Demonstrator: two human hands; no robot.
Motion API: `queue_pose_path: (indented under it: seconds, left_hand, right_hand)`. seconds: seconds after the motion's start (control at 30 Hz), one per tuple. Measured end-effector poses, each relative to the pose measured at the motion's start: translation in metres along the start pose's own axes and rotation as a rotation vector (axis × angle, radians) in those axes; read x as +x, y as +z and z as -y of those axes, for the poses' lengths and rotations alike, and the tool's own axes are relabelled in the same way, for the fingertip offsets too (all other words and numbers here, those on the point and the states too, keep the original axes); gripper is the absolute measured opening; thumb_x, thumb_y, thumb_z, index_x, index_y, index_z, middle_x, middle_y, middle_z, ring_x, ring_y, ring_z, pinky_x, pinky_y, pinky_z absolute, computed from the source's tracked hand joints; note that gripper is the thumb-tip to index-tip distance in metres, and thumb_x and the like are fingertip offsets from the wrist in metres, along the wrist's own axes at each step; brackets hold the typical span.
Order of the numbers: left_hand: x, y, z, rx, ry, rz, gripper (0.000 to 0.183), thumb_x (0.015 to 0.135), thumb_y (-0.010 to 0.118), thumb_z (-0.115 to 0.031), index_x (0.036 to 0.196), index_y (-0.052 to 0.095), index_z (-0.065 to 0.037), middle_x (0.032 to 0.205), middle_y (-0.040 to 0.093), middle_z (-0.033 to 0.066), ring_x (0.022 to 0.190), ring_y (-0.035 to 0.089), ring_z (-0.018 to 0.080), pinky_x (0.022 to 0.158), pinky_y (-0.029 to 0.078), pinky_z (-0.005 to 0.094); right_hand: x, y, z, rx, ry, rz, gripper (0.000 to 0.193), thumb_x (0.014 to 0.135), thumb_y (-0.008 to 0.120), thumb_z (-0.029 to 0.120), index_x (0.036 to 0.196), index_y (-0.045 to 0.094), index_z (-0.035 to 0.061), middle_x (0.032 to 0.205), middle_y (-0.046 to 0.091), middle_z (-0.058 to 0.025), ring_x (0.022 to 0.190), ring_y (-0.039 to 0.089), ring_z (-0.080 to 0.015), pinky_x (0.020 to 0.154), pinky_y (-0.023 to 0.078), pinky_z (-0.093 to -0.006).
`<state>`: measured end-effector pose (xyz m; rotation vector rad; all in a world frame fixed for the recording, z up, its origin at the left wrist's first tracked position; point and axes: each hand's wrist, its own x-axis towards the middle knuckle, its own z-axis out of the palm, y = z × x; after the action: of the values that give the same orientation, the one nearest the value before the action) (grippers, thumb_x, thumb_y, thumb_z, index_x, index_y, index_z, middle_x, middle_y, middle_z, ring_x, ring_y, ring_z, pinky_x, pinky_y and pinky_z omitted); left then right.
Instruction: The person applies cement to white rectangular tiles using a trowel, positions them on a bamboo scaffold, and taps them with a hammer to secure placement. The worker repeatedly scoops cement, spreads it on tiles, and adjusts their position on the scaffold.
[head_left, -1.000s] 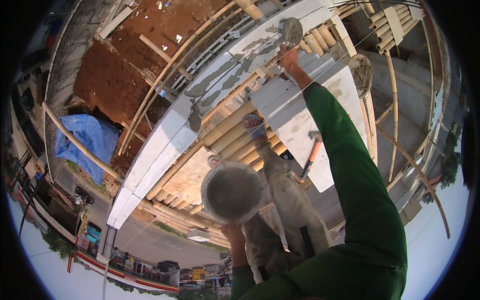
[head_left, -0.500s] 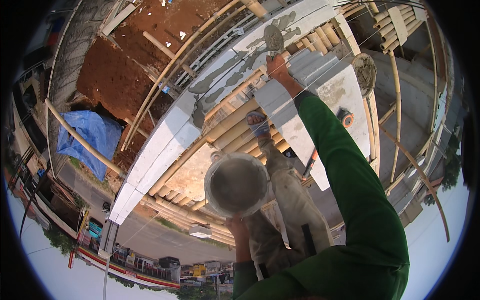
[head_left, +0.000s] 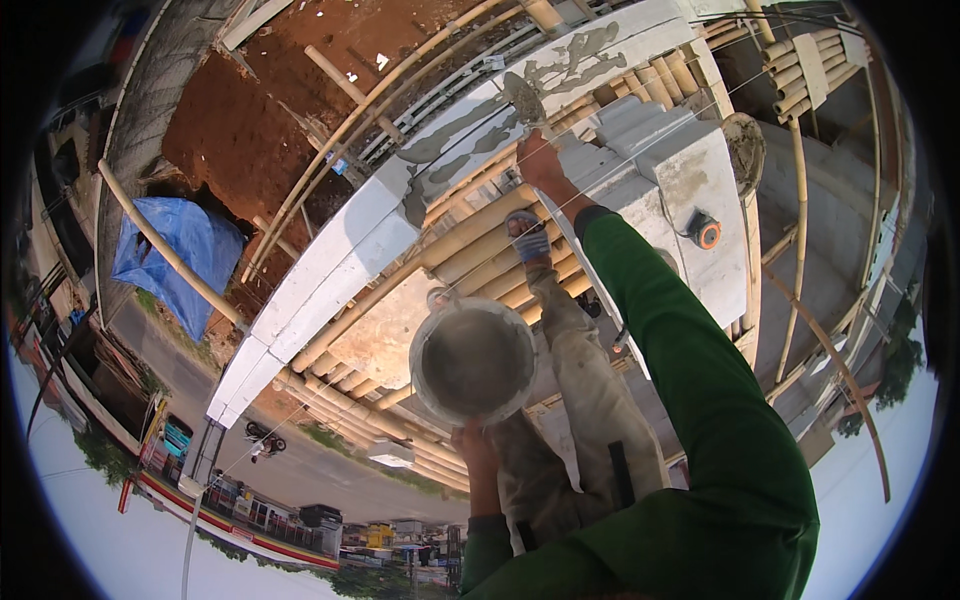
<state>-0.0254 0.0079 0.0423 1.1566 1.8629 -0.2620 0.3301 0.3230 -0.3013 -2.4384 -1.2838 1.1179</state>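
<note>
Head view: your left hand (head_left: 476, 447) grips a bucket (head_left: 473, 361) of grey mortar; your right hand (head_left: 541, 163) clasps a trowel (head_left: 524, 100) at the wall's (head_left: 330, 262) smeared top edge.

Left hand (head_left: 478, 447) gripping a round pan of grey mortar (head_left: 473, 362) from below, over a mortar-stained trouser leg (head_left: 580, 390). Right hand (head_left: 540, 163) stretched out in a green sleeve (head_left: 690, 370), pressing a trowel (head_left: 524, 100) onto the wet grey mortar on the white block wall (head_left: 340, 260). Bamboo scaffold poles (head_left: 470, 240) underfoot, blue tarpaulin (head_left: 180, 255) and street far below.
</note>
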Motion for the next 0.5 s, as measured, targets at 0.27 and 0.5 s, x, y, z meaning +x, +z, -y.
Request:
queue_pose_path:
  seconds: [0.27, 0.5]
  left_hand:
    - [0.004, 0.011, 0.042, -0.947, -0.281, -0.078, 0.024, 0.092, 0.066, -0.006, 0.115, 0.067, -0.004, 0.111, 0.067, 0.0066, 0.104, 0.063, 0.0216, 0.087, 0.051, 0.0374]
    - [0.012, 0.0, 0.045, -1.225, -0.481, -0.115, 0.027, 0.093, 0.063, -0.009, 0.119, 0.068, -0.004, 0.111, 0.07, 0.0052, 0.101, 0.067, 0.0178, 0.083, 0.056, 0.0371]
  right_hand:
    - [-0.016, 0.021, -0.007, 0.219, -0.01, 0.051, 0.043, 0.103, 0.057, 0.031, 0.115, 0.048, -0.009, 0.089, 0.07, -0.0331, 0.082, 0.074, -0.0451, 0.07, 0.06, -0.0521]
    - [-0.169, -0.014, 0.046, 1.222, 0.537, 0.363, 0.018, 0.104, 0.053, 0.023, 0.105, 0.055, 0.0052, 0.073, 0.053, -0.0023, 0.05, 0.052, -0.0148, 0.043, 0.044, -0.0356]
